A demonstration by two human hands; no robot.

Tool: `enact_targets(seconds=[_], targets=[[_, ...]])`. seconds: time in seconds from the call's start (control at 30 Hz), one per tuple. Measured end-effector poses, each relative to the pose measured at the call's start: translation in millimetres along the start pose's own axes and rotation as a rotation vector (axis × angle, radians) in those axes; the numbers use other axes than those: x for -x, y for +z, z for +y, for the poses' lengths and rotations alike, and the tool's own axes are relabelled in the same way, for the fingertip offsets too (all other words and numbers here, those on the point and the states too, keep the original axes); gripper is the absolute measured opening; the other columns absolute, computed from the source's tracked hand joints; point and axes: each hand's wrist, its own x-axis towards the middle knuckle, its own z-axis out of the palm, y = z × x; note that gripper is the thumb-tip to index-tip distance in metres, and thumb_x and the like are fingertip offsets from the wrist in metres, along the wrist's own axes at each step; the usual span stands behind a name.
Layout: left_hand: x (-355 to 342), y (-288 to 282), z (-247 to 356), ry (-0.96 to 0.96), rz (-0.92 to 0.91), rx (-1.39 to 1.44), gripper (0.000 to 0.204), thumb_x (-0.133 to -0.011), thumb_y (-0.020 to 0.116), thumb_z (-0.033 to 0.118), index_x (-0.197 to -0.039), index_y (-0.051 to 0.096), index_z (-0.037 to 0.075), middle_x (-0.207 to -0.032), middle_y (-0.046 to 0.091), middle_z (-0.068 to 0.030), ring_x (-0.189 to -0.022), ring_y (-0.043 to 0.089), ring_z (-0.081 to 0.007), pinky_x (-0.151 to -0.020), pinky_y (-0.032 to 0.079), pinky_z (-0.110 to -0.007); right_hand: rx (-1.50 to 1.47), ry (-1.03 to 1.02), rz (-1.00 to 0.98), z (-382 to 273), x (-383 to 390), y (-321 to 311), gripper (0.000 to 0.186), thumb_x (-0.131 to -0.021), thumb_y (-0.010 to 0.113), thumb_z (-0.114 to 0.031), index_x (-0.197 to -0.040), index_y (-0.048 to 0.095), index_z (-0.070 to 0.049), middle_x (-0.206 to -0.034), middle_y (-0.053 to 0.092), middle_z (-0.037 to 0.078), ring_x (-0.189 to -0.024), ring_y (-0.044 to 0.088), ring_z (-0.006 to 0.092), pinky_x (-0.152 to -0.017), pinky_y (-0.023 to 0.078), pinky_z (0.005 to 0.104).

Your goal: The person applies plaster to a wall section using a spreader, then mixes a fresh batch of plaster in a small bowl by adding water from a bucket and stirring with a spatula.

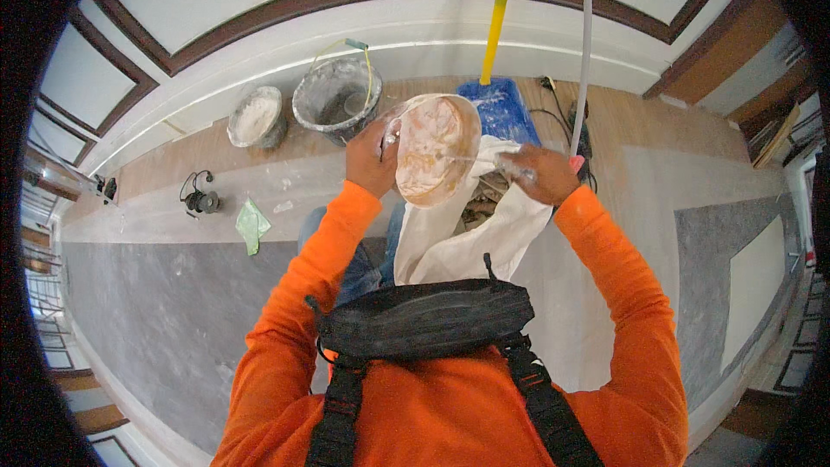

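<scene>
My left hand (373, 156) is closed on the rim of a pale bowl (438, 151). The bowl is tipped so its inside shows, coated with whitish and pinkish residue. Below and right of it an open white sack (471, 252) stands in front of my body, with crumpled brownish material (487, 197) in its mouth. Over the sack's far right rim is my right hand (546, 175), its fingers closed and whitened with dust. A thin pale streak runs from these fingers toward the bowl; what they grip is blurred.
A black bucket (337, 95) and a smaller pail of pale powder (257, 118) stand by the wall. Beyond the sack lies a blue dustpan (501, 108) with a yellow-blue pole (494, 35). A hose (586, 52), dark cords, a green scrap (252, 227) and a black corded device (201, 200) are nearby.
</scene>
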Motion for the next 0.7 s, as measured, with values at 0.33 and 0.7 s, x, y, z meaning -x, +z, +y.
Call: enact_targets(seconds=[0.33, 0.7], targets=[[-27.4, -16.9, 25.6, 0.015, 0.082, -0.041, 0.024, -0.091, 0.050, 0.013, -0.107, 0.064, 0.002, -0.094, 0.065, -0.0225, -0.085, 0.065, -0.0346, -0.075, 0.050, -0.035, -0.256, 0.191, 0.226, 6.1, 3.4, 3.0, 0.039, -0.085, 0.060, -0.024, -0.119, 0.060, -0.005, -0.117, 0.061, 0.018, -0.105, 0.060, 0.0329, -0.093, 0.046, 0.0401], [-47.8, -6.5, 46.7, 0.056, 0.204, 0.015, 0.024, -0.092, 0.051, 0.015, -0.107, 0.066, 0.004, -0.098, 0.067, -0.0183, -0.088, 0.068, -0.0288, -0.077, 0.051, -0.033, -0.473, 0.394, 0.258, -61.7, 24.4, 10.4, 0.040, -0.086, 0.062, -0.026, -0.115, 0.061, 0.001, -0.111, 0.064, 0.021, -0.104, 0.062, 0.0291, -0.091, 0.046, 0.0354]])
